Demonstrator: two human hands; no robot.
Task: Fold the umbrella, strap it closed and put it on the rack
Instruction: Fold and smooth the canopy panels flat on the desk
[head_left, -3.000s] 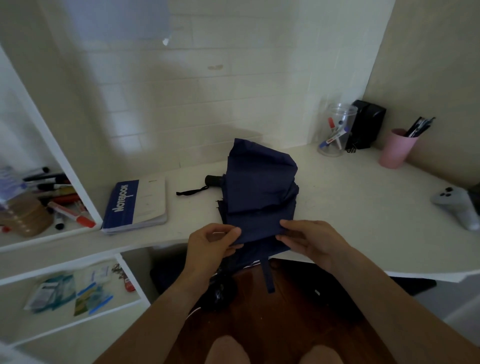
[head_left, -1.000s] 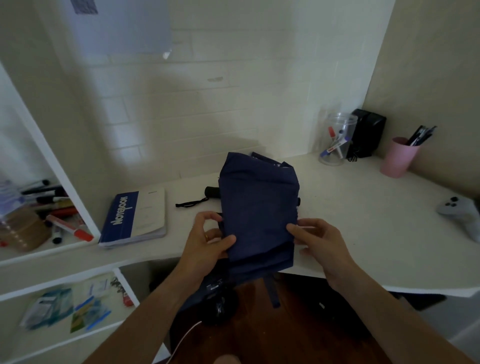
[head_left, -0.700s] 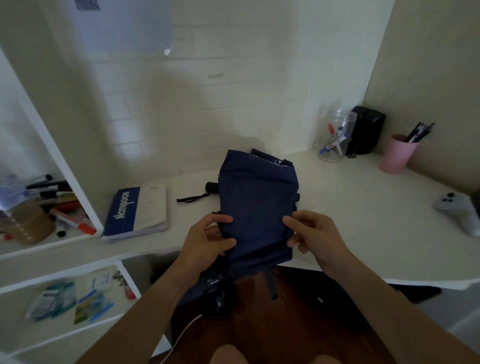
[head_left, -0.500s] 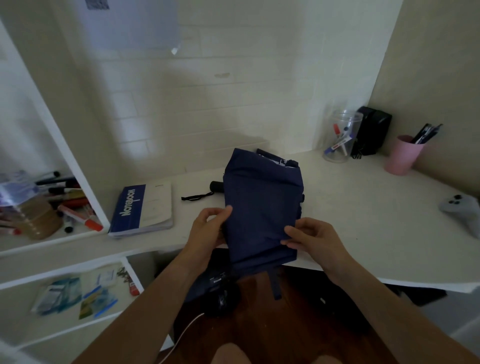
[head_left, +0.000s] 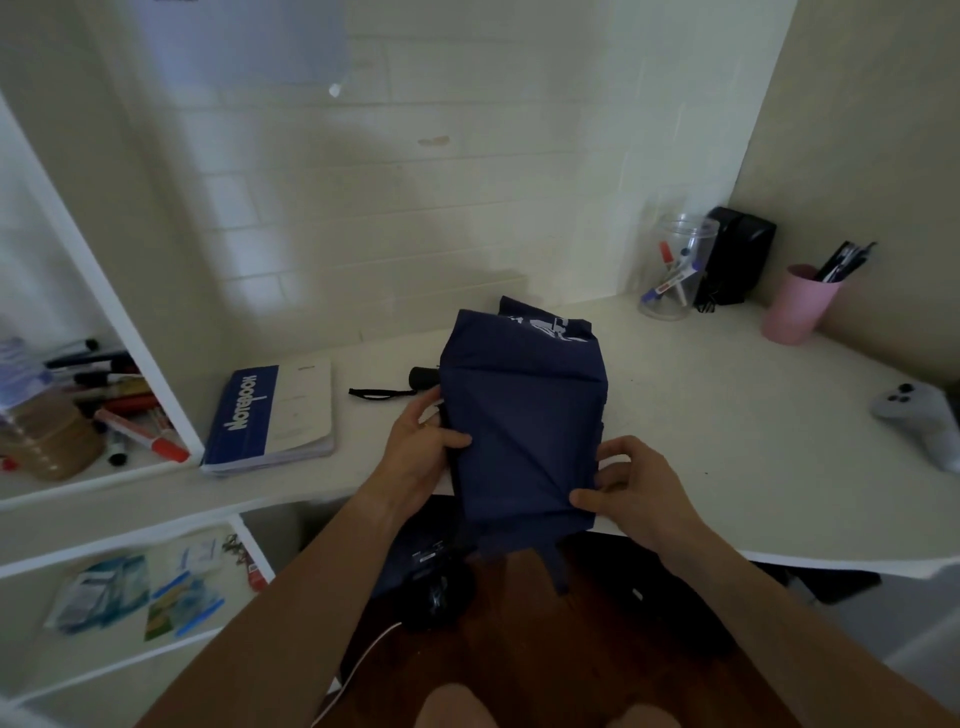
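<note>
The blue umbrella (head_left: 522, 421) lies at the near edge of the white desk (head_left: 727, 415). Its cloth was loose before; now it's wrapped flat. My left hand (head_left: 418, 452) grips its left side, my right hand (head_left: 631, 486) pinches the near right corner. The strap (head_left: 561, 569) still dangles, so strapping comes next.

A folded navy fabric umbrella (head_left: 522, 426) lies on the white table (head_left: 727, 431), gripped at both edges by the left hand (head_left: 415, 457) and right hand (head_left: 631, 488). At nine o'clock lies a blue-and-white paper notebook (head_left: 272, 413); at two o'clock stands a pink plastic cup (head_left: 797, 306).
</note>
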